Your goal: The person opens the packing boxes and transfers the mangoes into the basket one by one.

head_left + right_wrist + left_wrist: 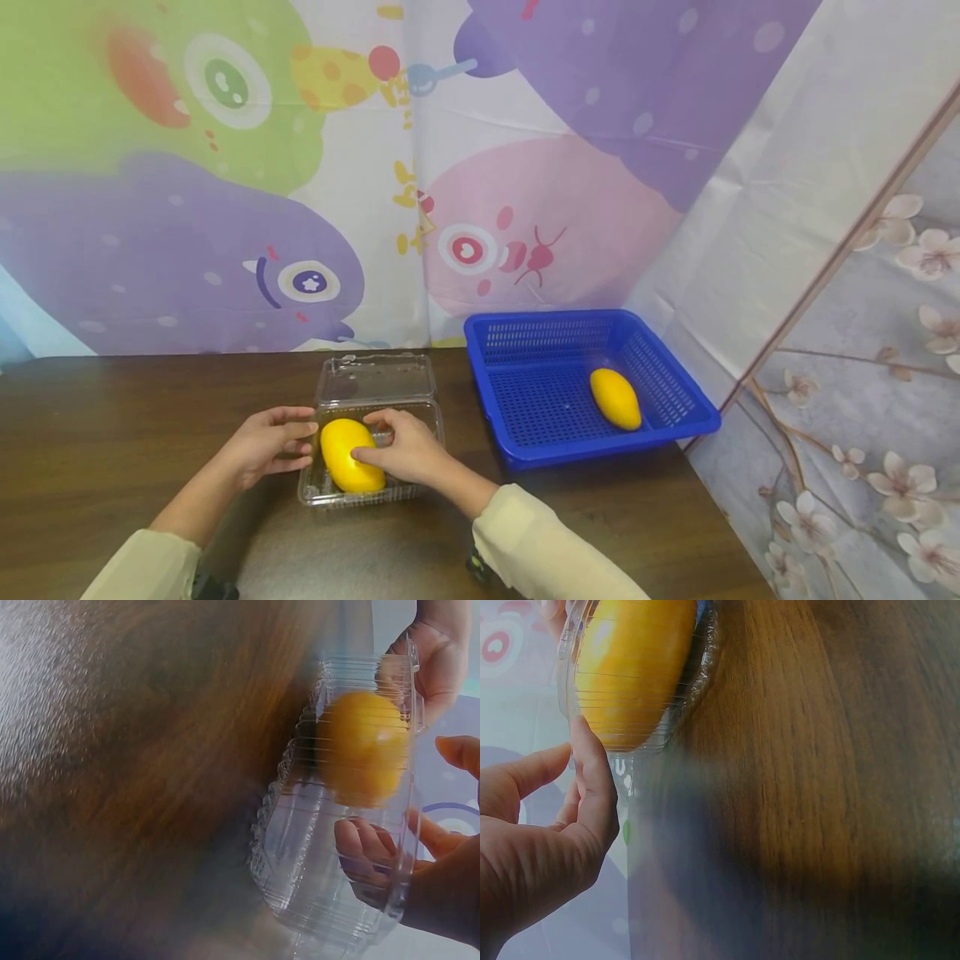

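Note:
A yellow mango [348,458] lies in the left part of a clear plastic clamshell box [322,502], whose lid [375,379] is folded back away from me. My right hand [408,450] reaches into the box from the right, its thumb beside the mango and its other fingers loosely bent. In the right wrist view those fingers [360,844] show through the clear wall, apart from the mango. At the box's left side is my left hand [270,446], fingers extended. The left wrist view has its fingertips at the box's rim [566,675].
To the right of the box stands a blue perforated basket [525,454] with another mango [617,400] inside. A cartoon-printed cloth [375,275] hangs behind the brown wooden table [150,417]. A floral panel [862,375] borders the right side.

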Available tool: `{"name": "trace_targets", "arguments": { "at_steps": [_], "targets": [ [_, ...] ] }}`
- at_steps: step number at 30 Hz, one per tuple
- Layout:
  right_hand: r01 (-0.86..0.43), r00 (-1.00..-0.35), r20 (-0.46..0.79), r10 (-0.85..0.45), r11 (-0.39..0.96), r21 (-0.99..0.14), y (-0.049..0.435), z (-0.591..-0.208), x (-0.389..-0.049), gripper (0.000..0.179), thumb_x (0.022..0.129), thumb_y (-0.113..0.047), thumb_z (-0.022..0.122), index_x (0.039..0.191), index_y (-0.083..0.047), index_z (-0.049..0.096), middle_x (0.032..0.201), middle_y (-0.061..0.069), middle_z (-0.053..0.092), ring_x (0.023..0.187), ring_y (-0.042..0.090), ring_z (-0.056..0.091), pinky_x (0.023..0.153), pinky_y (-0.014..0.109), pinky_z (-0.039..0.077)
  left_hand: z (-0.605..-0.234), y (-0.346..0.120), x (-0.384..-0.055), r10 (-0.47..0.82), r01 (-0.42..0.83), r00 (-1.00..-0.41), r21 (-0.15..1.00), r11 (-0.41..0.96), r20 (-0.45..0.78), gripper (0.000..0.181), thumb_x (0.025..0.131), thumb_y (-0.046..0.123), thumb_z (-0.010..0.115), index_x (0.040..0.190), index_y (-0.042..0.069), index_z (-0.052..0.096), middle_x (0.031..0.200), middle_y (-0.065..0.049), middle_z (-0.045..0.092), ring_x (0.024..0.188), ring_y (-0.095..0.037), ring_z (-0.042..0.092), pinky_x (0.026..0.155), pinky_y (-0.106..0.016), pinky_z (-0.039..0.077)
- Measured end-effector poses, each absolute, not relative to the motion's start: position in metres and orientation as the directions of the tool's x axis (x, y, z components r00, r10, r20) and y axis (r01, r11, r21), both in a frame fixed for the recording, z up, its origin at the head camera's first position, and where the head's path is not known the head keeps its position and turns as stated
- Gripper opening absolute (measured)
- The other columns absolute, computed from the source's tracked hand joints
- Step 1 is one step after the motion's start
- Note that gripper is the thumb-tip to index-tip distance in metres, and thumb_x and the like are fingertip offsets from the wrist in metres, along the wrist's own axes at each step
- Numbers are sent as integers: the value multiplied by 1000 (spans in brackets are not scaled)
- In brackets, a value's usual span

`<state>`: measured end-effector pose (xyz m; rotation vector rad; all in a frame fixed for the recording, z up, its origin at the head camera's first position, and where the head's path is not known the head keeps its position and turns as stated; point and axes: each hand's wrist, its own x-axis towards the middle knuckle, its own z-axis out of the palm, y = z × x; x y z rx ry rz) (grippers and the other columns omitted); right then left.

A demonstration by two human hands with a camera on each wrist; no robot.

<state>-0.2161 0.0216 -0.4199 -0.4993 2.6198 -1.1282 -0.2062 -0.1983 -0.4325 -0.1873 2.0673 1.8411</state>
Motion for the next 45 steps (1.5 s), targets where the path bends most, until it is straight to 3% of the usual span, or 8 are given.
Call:
{"name": "trace_targets", "arguments": {
  "at_steps": [21, 45],
  "targets": [
    [-194, -927, -114, -357, 718, -669, 7, -424, -215, 58, 77, -44, 72, 126, -18, 55, 118, 5, 60, 101, 18, 58, 77, 28, 50, -435, -199, -208, 149, -334, -924, 933, 131, -352, 57, 94, 18, 55, 138, -7, 30, 103, -5, 53, 78, -12, 57, 74, -30, 60],
    [-120, -940, -170, -297, 751, -649, -15, -431, -213, 79, 67, -45, 79, 132, -15, 45, 109, 5, 55, 83, 15, 55, 67, 27, 51, -432, -199, -206, 146, -349, -920, 929, 127, -365, 58, 93, 19, 56, 138, -7, 30, 104, -5, 52, 78, -12, 57, 74, -30, 60]
  ]
}}
